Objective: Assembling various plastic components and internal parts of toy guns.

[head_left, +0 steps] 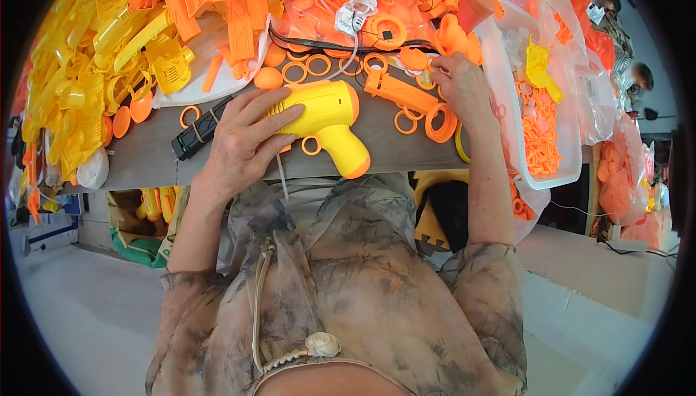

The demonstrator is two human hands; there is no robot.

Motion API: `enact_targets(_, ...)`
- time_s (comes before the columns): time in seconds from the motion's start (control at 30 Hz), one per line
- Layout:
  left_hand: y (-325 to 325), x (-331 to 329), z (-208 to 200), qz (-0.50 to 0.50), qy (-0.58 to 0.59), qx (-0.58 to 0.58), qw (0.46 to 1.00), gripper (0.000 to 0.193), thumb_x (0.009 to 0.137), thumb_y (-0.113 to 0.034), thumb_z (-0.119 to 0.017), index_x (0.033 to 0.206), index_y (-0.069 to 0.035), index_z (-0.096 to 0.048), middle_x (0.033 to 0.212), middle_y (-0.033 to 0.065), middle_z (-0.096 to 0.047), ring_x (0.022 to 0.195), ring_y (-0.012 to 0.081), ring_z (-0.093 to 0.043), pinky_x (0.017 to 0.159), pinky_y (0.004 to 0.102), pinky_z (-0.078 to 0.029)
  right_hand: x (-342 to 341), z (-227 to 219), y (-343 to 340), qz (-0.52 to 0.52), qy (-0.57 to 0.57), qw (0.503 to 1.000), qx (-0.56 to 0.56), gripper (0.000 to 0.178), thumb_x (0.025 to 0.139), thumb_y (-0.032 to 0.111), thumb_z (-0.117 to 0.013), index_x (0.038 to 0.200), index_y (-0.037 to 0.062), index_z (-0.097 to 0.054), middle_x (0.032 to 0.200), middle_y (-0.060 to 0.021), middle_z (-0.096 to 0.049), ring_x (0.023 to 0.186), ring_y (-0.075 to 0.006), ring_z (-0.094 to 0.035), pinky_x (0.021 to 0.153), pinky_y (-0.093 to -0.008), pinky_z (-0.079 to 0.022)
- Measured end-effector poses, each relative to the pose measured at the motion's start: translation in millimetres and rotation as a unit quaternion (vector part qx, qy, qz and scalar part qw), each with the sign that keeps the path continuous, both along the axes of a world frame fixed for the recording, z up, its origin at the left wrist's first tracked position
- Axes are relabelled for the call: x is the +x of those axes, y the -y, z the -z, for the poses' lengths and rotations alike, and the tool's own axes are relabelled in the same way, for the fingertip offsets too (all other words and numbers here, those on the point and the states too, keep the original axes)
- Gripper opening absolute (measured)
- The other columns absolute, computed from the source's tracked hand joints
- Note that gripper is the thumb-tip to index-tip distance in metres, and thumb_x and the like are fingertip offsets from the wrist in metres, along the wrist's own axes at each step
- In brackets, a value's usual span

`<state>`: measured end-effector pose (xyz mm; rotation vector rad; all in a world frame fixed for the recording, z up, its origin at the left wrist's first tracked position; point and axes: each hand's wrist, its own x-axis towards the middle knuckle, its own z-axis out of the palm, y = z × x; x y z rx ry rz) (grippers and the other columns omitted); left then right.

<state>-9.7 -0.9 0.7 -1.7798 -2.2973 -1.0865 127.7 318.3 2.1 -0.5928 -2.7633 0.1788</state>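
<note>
Far left of the toy gun (326, 117), a heap of yellow parts (80, 55) covers the desk (145, 157). Nearer, a black power strip (199, 135) lies just left of the gun. My left hand (243, 142) rests flat on the gun's rear, fingers spread over the yellow body, pressing rather than clenched. The gun lies on its side at the desk's near edge, orange-tipped grip pointing toward me. Above it sit orange strips (232, 5) and loose orange rings (312, 66). Right of the gun lies an orange bar (399, 92), then a thick orange ring (440, 122). My right hand (460, 84) is beyond the bar, fingers curled among small parts; I cannot tell what they pinch. Farthest right stands a clear bin (565, 171) of orange pieces.
</note>
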Motion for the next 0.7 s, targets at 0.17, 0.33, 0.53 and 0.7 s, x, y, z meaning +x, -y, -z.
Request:
enact_targets(0.17,2.4,2.9,0.1,-0.004,0.002,0.015,1.0,0.04,0.071,-0.01,-0.069,0.11,-0.01,-0.064,0.12,0.0106,-0.056,0.107,0.0315,-0.051,0.091,0.0396,-0.041,-0.6,-18.6,3.3,0.011,-0.089,0.992,-0.085,0.018,0.08,0.013,-0.06,0.092,-0.0004,-0.064,0.085,-0.0154,-0.063,0.075,-0.0293,-0.063,0.068,-0.0347,-0.048)
enact_targets(0.33,5.3,1.1,2.8,-0.008,0.014,0.025,1.0,0.04,0.07,-0.01,-0.07,0.11,-0.009,-0.063,0.119,0.0107,-0.056,0.107,0.0312,-0.051,0.091,0.0393,-0.041,-26.4,-32.9,6.1,-0.033,-0.131,0.984,-0.119,0.018,0.082,0.013,-0.058,0.092,-0.0008,-0.063,0.083,-0.016,-0.064,0.075,-0.0296,-0.063,0.07,-0.0347,-0.048)
enact_targets(0.53,-3.5,1.9,4.8,-0.028,0.005,0.028,0.999,0.041,0.069,-0.01,-0.07,0.11,-0.008,-0.063,0.119,0.0104,-0.056,0.107,0.0305,-0.051,0.091,0.0392,-0.041,-87.3,-35.5,-6.5,-0.091,-0.132,0.986,-0.045,0.021,0.083,0.016,-0.057,0.094,0.0005,-0.065,0.082,-0.0182,-0.065,0.08,-0.0312,-0.062,0.072,-0.0374,-0.048)
enact_targets(0.7,-3.1,1.8,5.3,-0.025,0.014,0.033,0.999,0.041,0.069,-0.011,-0.07,0.109,-0.008,-0.063,0.119,0.0103,-0.056,0.107,0.0305,-0.051,0.092,0.0389,-0.04,-126.3,-22.2,-9.6,-0.05,0.046,0.997,-0.027,0.02,0.075,0.012,-0.061,0.092,0.0032,-0.066,0.088,-0.0193,-0.064,0.087,-0.0352,-0.061,0.078,-0.0433,-0.048)
